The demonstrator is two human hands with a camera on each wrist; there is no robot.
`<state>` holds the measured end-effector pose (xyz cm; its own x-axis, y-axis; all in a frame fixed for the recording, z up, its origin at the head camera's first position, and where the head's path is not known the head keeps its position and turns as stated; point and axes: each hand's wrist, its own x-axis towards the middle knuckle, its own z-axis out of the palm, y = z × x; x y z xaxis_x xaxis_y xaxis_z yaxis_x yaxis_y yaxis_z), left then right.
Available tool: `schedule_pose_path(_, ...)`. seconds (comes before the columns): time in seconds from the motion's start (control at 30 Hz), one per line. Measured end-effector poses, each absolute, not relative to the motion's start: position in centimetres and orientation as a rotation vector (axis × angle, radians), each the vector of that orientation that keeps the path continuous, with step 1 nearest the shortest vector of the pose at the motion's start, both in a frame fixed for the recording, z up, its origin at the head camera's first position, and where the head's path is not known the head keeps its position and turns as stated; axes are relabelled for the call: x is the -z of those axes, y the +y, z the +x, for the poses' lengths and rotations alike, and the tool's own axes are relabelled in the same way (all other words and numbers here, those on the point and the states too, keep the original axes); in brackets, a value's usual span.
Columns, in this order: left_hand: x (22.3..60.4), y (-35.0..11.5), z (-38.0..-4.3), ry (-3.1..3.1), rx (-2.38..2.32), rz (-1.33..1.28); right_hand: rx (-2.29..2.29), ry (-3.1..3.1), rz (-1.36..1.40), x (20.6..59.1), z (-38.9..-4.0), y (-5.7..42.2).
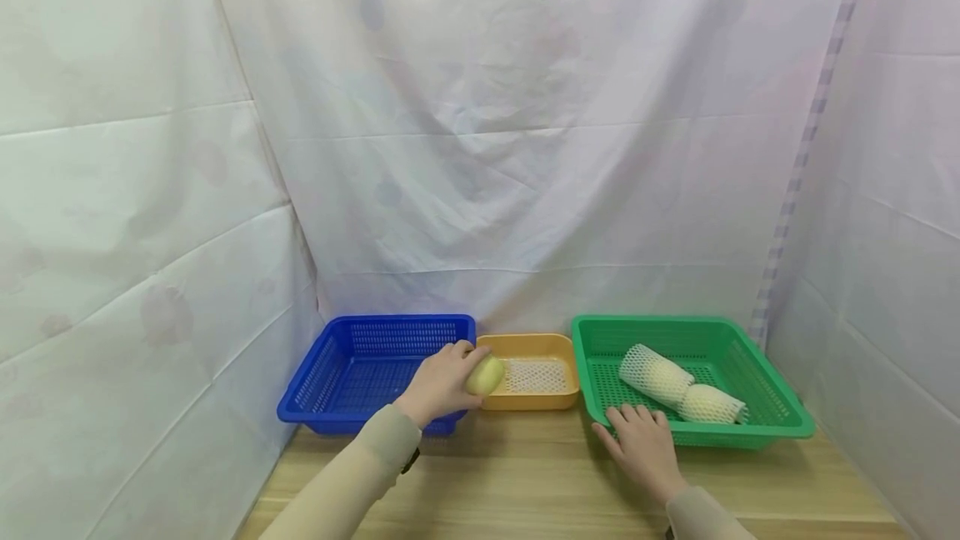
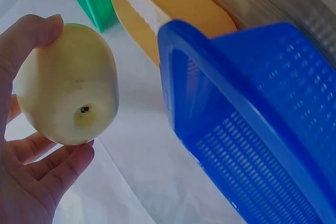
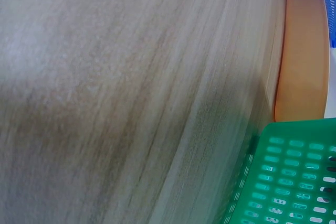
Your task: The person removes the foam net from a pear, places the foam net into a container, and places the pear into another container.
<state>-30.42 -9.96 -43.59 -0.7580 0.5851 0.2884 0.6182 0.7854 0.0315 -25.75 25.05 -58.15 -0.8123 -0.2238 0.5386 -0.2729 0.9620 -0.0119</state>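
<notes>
My left hand (image 1: 444,382) holds a pale yellow fruit (image 2: 71,85), apple-like, with a dark-centred dimple. In the left wrist view the thumb lies on one side and the fingertips on the other. The fruit is above the gap between the blue basket (image 1: 378,425) and the small orange basket (image 1: 528,401). My right hand (image 1: 641,444) rests on the front rim of the green basket (image 1: 772,419), its fingers loosely bent; the right wrist view does not show it. Inside the green basket lie two white foam net sleeves (image 1: 651,373) with pale things in them.
A white netted patch (image 1: 536,376) shows on the orange basket's floor. All three baskets stand side by side on a wooden table (image 1: 517,482). White cloth (image 1: 525,190) hangs behind them and at both sides.
</notes>
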Motion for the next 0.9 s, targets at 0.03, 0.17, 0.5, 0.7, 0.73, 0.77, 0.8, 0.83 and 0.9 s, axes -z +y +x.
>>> schedule_pose_path(0.03, 43.5, -10.1, -30.5, -2.713, 0.179, -0.932, -0.119, -2.554, 0.35, 58.1, -25.8, 25.0)
schedule_pose_path(0.17, 43.4, -10.7, -30.8, -2.711, 0.164, -0.92, -0.12, -2.56, 0.345, 58.2, -25.8, 25.1)
schedule_pose_path(0.5, 43.4, -12.0, -31.9, -2.731, 0.156, -0.861, -0.115, -2.558, 0.346, 58.2, -25.7, 25.1)
schedule_pose_path(0.7, 43.4, -12.7, -32.6, -2.757, 0.179, -0.849, -0.122, -2.561, 0.347, 58.0, -25.6, 25.0)
schedule_pose_path(0.73, 43.4, -12.9, -32.7, -2.761, 0.176, -0.843, -0.125, -2.562, 0.348, 58.0, -25.6, 25.0)
schedule_pose_path(0.77, 43.4, -13.0, -32.8, -2.764, 0.175, -0.837, -0.127, -2.563, 0.348, 58.0, -25.6, 24.9)
schedule_pose_path(0.8, 43.4, -13.0, -32.9, -2.766, 0.174, -0.832, -0.13, -2.563, 0.348, 58.0, -25.6, 25.0)
schedule_pose_path(0.83, 43.4, -13.1, -33.1, -2.771, 0.171, -0.822, -0.131, -2.563, 0.349, 58.0, -25.6, 25.0)
schedule_pose_path(0.9, 43.5, -13.3, -33.3, -2.78, 0.158, -0.805, -0.127, -2.566, 0.349, 58.0, -25.6, 25.0)
